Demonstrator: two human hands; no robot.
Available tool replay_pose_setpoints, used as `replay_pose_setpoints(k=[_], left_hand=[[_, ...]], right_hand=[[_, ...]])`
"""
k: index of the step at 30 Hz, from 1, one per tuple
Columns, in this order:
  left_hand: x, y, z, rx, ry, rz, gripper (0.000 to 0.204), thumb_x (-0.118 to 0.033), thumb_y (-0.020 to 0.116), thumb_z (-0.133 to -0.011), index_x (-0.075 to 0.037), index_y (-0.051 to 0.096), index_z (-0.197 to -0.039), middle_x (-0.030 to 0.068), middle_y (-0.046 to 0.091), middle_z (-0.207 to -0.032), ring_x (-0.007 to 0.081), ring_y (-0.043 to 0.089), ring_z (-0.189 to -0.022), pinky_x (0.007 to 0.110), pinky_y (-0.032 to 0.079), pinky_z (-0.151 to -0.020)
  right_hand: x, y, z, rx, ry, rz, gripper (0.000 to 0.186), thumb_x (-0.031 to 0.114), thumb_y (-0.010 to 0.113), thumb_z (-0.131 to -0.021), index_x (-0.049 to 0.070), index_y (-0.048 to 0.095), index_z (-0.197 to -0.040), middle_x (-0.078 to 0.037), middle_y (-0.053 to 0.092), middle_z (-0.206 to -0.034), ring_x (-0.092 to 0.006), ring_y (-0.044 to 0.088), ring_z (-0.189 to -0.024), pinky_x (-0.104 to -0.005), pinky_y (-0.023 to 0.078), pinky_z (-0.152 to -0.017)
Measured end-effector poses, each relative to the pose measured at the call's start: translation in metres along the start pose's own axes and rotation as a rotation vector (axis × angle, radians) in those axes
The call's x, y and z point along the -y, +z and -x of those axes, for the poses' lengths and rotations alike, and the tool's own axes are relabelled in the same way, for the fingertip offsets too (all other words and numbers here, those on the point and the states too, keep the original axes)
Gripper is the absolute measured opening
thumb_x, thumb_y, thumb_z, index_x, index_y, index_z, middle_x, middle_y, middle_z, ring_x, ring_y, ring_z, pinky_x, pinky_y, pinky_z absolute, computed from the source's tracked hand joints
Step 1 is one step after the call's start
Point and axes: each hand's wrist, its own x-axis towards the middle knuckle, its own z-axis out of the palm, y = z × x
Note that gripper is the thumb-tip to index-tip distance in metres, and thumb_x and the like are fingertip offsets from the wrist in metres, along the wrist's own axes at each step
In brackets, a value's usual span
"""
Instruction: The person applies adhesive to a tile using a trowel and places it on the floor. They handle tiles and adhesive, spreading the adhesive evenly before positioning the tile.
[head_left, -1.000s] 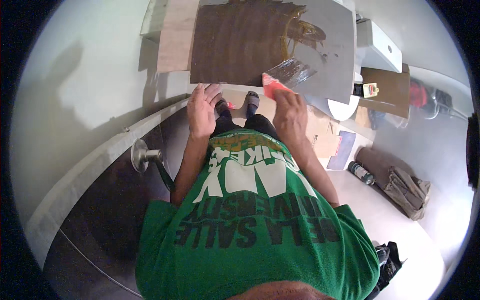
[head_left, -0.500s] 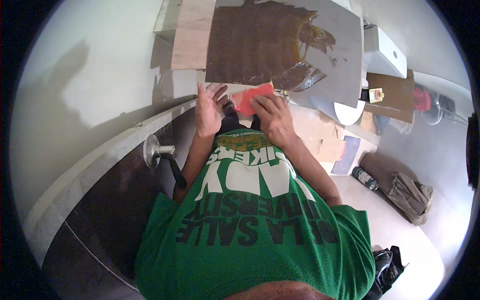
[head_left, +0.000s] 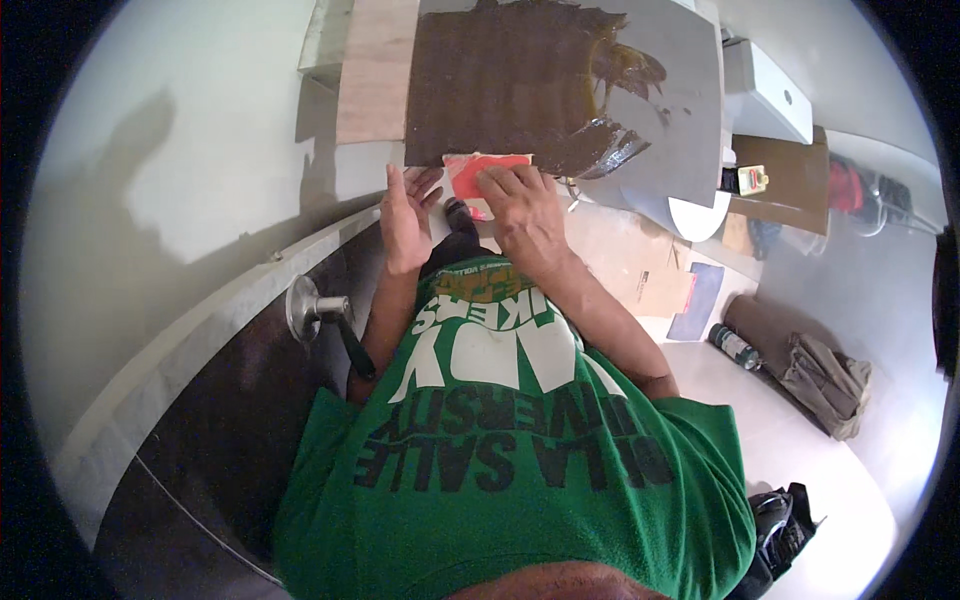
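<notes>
While coating [head_left: 520, 85] glistens, the right hand [head_left: 528, 215] holds a flat spreader [head_left: 467, 175].

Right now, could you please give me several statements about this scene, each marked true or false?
1. The right hand holds a red spreader. True.
2. The left hand also grips the red spreader. False: it is open and empty.
3. Brown coating covers all of the grey board. False: part of its right side is bare.
4. The shirt is green. True.
5. The canister lies at the picture's left. False: it lies at the right.
</notes>
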Motion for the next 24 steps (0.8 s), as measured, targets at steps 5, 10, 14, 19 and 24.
replay_pose_setpoints(k=[5, 10, 14, 19, 24], left_hand=[[-0.004, 0.002, 0.001, 0.012, -0.030, 0.016, 0.059, -0.054, 0.039, -0.098, 0.001, 0.049, -0.119, 0.0143, 0.058, -0.117, 0.0238, 0.053, -0.114, 0.038, 0.037, -0.098], [0.007, 0.009, 0.005, 0.017, 0.004, 0.028, 0.052, -0.047, 0.047, -0.097, 0.001, 0.048, -0.118, 0.0156, 0.059, -0.116, 0.0248, 0.055, -0.112, 0.039, 0.040, -0.097], [0.019, 0.019, 0.005, 0.018, -0.006, -0.010, 0.040, -0.041, 0.045, -0.099, -0.005, 0.050, -0.117, 0.0152, 0.061, -0.118, 0.0256, 0.057, -0.110, 0.039, 0.044, -0.094], [0.031, 0.065, 0.023, -0.033, 0.061, 0.003, 0.036, -0.034, 0.046, -0.099, -0.004, 0.050, -0.119, 0.0144, 0.062, -0.112, 0.0249, 0.060, -0.104, 0.039, 0.047, -0.090], [0.060, 0.086, 0.033, -0.155, 0.105, 0.176, 0.026, -0.028, 0.050, -0.098, -0.005, 0.054, -0.110, 0.0129, 0.062, -0.105, 0.0246, 0.062, -0.099, 0.039, 0.049, -0.087]], right_hand=[[-0.035, -0.056, 0.002, 0.037, 0.003, -0.182, 0.029, -0.005, 0.056, -0.078, 0.004, 0.065, -0.105, -0.014, 0.067, -0.102, -0.0317, 0.061, -0.098, -0.0406, 0.046, -0.088], [-0.148, -0.098, -0.026, -0.309, 0.140, 0.145, 0.024, -0.002, 0.057, -0.081, 0.003, 0.065, -0.103, -0.016, 0.067, -0.099, -0.0341, 0.062, -0.089, -0.0417, 0.048, -0.079], [-0.205, -0.096, -0.075, -0.379, 0.119, 0.161, 0.024, 0.007, 0.058, -0.082, 0.008, 0.066, -0.104, -0.013, 0.067, -0.099, -0.0343, 0.061, -0.090, -0.0421, 0.047, -0.083], [-0.274, -0.054, -0.109, -0.264, 0.035, 0.227, 0.024, 0.009, 0.053, -0.088, 0.008, 0.066, -0.108, -0.010, 0.067, -0.109, -0.0316, 0.060, -0.101, -0.0425, 0.045, -0.088], [-0.263, -0.077, -0.123, -0.230, 0.066, 0.318, 0.023, 0.009, 0.051, -0.088, 0.011, 0.066, -0.106, -0.010, 0.067, -0.103, -0.0322, 0.062, -0.097, -0.0435, 0.046, -0.084]])
